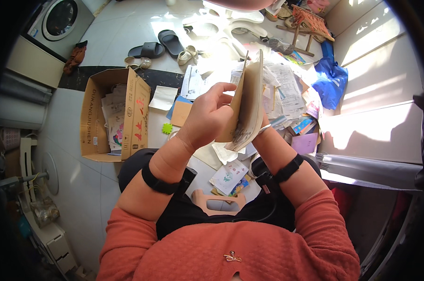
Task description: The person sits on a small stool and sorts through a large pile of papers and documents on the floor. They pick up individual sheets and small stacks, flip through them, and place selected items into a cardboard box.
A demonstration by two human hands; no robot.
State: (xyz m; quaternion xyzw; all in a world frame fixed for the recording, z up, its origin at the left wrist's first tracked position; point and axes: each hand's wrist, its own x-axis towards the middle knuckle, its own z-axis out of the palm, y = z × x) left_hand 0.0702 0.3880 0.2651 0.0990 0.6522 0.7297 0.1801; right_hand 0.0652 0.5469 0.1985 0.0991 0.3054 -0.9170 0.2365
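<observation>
Above the heap of papers I hold a worn notebook point(250, 102) upright and partly spread. My left hand point(213, 112) has its fingers curled at the loose brown cover point(235, 109), on the left side. From behind the pages my right hand point(264, 120) supports the other side; most of it is hidden by the notebook. The lower page edges look curled. Below the notebook, between my legs, lie a white booklet point(228, 176) with a green drawing and some colourful booklets under it.
An open cardboard box point(138, 119) with papers inside stands on the left. Loose papers point(285, 91) spread across the floor ahead. Black slippers point(171, 43), a white chair base point(229, 26), a blue bag point(329, 82) and a small stool point(212, 207) are around me.
</observation>
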